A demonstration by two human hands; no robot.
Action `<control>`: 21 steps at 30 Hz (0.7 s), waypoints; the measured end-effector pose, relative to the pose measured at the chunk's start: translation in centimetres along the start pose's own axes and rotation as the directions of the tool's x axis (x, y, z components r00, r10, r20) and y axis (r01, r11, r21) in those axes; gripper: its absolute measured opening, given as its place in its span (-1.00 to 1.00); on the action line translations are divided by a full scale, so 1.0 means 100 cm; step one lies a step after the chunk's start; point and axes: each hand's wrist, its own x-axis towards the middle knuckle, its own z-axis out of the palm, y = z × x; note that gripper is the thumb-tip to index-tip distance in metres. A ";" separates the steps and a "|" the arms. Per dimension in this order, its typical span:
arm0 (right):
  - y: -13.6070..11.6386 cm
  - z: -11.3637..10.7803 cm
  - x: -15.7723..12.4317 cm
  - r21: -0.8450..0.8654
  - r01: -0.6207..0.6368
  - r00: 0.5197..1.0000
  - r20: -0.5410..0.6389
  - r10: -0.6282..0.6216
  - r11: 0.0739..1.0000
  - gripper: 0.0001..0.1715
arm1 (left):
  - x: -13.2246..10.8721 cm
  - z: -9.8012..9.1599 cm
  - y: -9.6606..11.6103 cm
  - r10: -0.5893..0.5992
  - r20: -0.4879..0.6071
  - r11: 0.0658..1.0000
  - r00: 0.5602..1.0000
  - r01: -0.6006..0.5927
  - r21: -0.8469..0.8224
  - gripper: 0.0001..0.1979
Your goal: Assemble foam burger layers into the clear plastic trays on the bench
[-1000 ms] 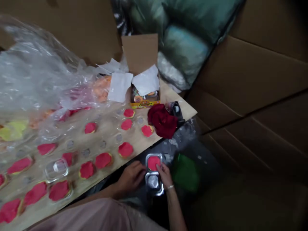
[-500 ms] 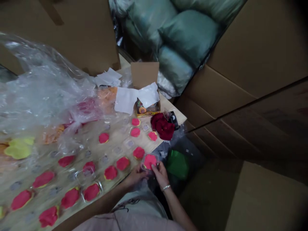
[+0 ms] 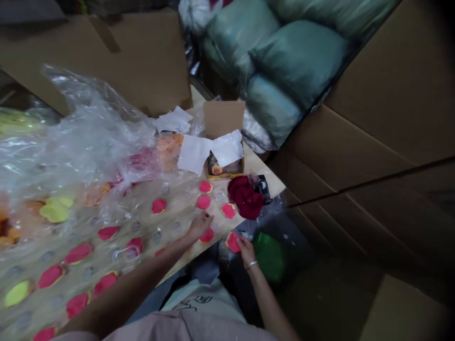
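Observation:
My right hand (image 3: 246, 251) pinches a red flower-shaped piece with a yellow edge (image 3: 232, 242) between thumb and fingers, just off the table's front edge. Whether a clear case is still around that piece is hard to see. Over the table (image 3: 259, 163), my left hand (image 3: 199, 225) has its fingers drawn together; what they hold, if anything, is hidden. Beneath that hand lies another red flower piece (image 3: 207, 235), partly covered. Several more such pieces, among them a round red one (image 3: 204, 202), lie in rows with small clear plastic cases.
An open carton (image 3: 224, 118) with white paper sheets (image 3: 194, 154) stands at the table's back. Dark red cloth (image 3: 245, 196) lies at the right corner. Clear plastic bags (image 3: 92, 137) spread across the left. Large cardboard boxes (image 3: 366, 113) stack at right; a green container (image 3: 269, 255) is below.
My left hand has left the red piece and moved up and over the table. The right hand now holds the piece alone, slightly farther right. The view has shifted a little.

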 end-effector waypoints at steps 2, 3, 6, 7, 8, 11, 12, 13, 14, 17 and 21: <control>0.002 0.003 0.013 0.018 -0.078 0.997 -0.011 0.078 0.997 -0.34 | -0.013 0.002 -0.014 -0.036 -0.114 0.999 0.993 0.039 0.026 -0.63; 0.003 0.005 0.018 0.021 -0.110 0.994 -0.014 0.110 0.994 -0.34 | -0.020 0.005 -0.021 -0.048 -0.145 0.998 0.988 0.053 0.029 -0.63; 0.003 0.012 0.030 0.015 -0.187 0.982 -0.020 0.187 0.982 -0.35 | -0.035 0.016 -0.037 -0.070 -0.191 0.997 0.979 0.073 0.007 -0.66; 0.002 0.013 0.032 0.007 -0.205 0.979 -0.022 0.205 0.979 -0.36 | -0.037 0.020 -0.041 -0.079 -0.201 0.997 0.976 0.079 -0.008 -0.67; 0.001 0.014 0.033 -0.006 -0.220 0.975 -0.025 0.220 0.975 -0.36 | -0.039 0.024 -0.043 -0.089 -0.212 0.996 0.973 0.085 -0.025 -0.67; -0.002 0.015 0.033 -0.075 -0.258 0.966 -0.034 0.256 0.963 -0.38 | -0.040 0.030 -0.047 -0.113 -0.241 0.992 0.964 0.095 -0.085 -0.68; -0.003 0.015 0.033 -0.102 -0.268 0.963 -0.032 0.267 0.958 -0.39 | -0.041 0.030 -0.049 -0.117 -0.247 0.990 0.962 0.093 -0.107 -0.69; -0.004 0.016 0.034 -0.126 -0.276 0.961 -0.026 0.275 0.953 -0.39 | -0.042 0.031 -0.050 -0.119 -0.252 0.987 0.960 0.088 -0.131 -0.69; -0.005 0.017 0.035 -0.143 -0.281 0.959 -0.014 0.282 0.949 -0.39 | -0.044 0.031 -0.052 -0.119 -0.257 0.985 0.959 0.080 -0.155 -0.69; -0.003 0.022 0.034 -0.156 -0.282 0.956 0.034 0.291 0.947 -0.39 | -0.055 0.029 -0.058 -0.104 -0.284 0.973 0.953 0.038 -0.226 -0.68; 0.003 0.013 0.024 -0.092 -0.297 0.954 0.024 0.300 0.951 -0.40 | -0.082 0.014 -0.073 -0.078 -0.346 0.954 0.935 -0.030 -0.299 -0.67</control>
